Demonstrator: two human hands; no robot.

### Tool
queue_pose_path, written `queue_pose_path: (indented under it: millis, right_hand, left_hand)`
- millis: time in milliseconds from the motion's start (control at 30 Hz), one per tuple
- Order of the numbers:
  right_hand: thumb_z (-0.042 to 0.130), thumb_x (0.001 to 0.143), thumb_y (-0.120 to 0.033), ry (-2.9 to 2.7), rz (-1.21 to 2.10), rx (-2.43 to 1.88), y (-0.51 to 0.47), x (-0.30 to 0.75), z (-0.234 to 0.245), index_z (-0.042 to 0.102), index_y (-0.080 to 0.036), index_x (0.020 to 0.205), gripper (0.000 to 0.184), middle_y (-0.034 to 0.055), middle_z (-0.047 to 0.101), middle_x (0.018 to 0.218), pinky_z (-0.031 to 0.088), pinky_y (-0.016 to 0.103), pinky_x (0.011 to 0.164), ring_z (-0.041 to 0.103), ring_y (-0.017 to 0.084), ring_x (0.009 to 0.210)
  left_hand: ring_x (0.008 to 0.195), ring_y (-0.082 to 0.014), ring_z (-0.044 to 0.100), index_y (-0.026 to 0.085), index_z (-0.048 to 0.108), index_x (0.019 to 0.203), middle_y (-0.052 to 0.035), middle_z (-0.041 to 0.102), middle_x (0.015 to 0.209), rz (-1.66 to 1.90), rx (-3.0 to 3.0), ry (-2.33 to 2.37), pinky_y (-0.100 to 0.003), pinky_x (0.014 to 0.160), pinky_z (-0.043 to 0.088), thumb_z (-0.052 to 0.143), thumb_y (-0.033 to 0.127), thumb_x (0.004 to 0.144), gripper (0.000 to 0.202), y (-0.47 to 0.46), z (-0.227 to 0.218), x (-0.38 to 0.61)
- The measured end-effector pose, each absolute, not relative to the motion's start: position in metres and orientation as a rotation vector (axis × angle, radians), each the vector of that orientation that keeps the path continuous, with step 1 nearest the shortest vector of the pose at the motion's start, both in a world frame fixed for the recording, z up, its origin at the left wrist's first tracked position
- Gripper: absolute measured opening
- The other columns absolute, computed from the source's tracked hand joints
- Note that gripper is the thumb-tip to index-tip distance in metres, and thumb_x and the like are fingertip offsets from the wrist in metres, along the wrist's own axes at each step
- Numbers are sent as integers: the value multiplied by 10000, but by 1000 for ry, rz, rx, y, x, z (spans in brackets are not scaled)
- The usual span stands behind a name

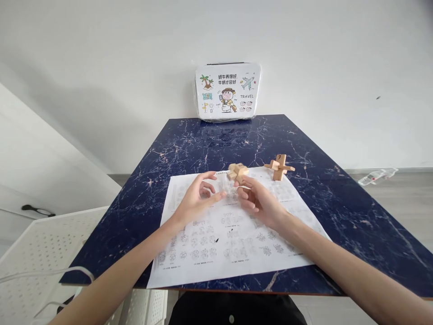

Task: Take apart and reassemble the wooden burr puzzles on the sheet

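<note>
Light wooden puzzle (238, 170) at the right hand's (265, 205) fingertips, left hand (196, 196) free.
The right thumb and forefinger pinch the puzzle's near side, its other fingers curled; the left fingers are curved and spread apart, near the puzzle but off it. Puzzle and hands are over the upper part of a printed sheet (203, 268) with rows of small drawings; a second wooden puzzle (278, 168) stands at the sheet's far right edge. Beneath is a dark blue veined tabletop (158, 155); at its far end, a white cartoon case (216, 104) is upright near the wall (135, 54).
</note>
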State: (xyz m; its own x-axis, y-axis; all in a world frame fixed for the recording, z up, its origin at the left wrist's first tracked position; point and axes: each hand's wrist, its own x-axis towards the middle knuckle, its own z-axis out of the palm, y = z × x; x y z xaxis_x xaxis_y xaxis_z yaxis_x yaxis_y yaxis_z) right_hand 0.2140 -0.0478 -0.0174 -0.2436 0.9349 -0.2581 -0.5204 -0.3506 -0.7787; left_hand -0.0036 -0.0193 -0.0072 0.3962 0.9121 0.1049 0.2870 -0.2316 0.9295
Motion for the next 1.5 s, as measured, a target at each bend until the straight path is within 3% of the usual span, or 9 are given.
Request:
queue_pose_path:
  millis: [200,300,400,500,667,1133,1500]
  right_hand:
    - [861,787,-420,-521,1704,-878,-46,218,-15,649,-223,1015,369,-58,548,730,144,213,367,263,49,462]
    - [824,845,-440,-778,1761,-943,-51,215,-12,659,-198,907,299,-44,538,701,182,243,404,313,58,476]
    - [802,875,-466,-970,1772,-935,-54,213,-12,606,-195,767,352,-32,532,698,241,271,459,371,70,505]
    - [797,881,-480,-1007,1765,-918,-54,212,-13,578,-198,742,383,-33,529,707,255,284,489,393,76,519]
    - [798,875,-496,-1009,1782,-928,-53,211,-14,550,-197,743,410,-40,521,699,253,282,508,388,76,523]
    - [789,892,-487,-1001,1785,-915,-53,212,-14,581,-200,757,379,-33,543,720,306,274,515,414,78,537]
    - [799,878,-490,-988,1787,-893,-52,211,-16,574,-189,788,386,-38,538,728,295,256,512,424,73,543]
  left_hand:
    - [946,-200,668,229,622,1287,-93,687,1164,791,1748,1115,-351,796,559,729,477,935,444,-19,-4,-4]
    - [866,-183,667,219,680,1172,-60,716,1015,740,1837,1072,-330,761,541,652,477,993,315,-18,-3,-4]
    - [673,-138,611,205,701,1094,-22,695,828,693,1947,1026,-271,608,475,583,451,1037,279,-19,-7,-3]
    - [535,-108,536,196,711,1044,17,645,679,611,2206,963,-246,525,402,559,392,1051,249,-21,-15,-4]
    - [524,-103,557,185,736,1041,20,685,681,537,2662,764,-253,534,402,520,319,1070,256,-22,-27,-8]
    - [502,-100,556,184,729,1010,14,738,741,590,2770,692,-267,511,381,491,280,1085,267,-20,-25,-9]
    - [463,-94,509,177,689,988,37,638,618,591,2754,697,-244,508,384,502,276,1064,225,-19,-26,-11]
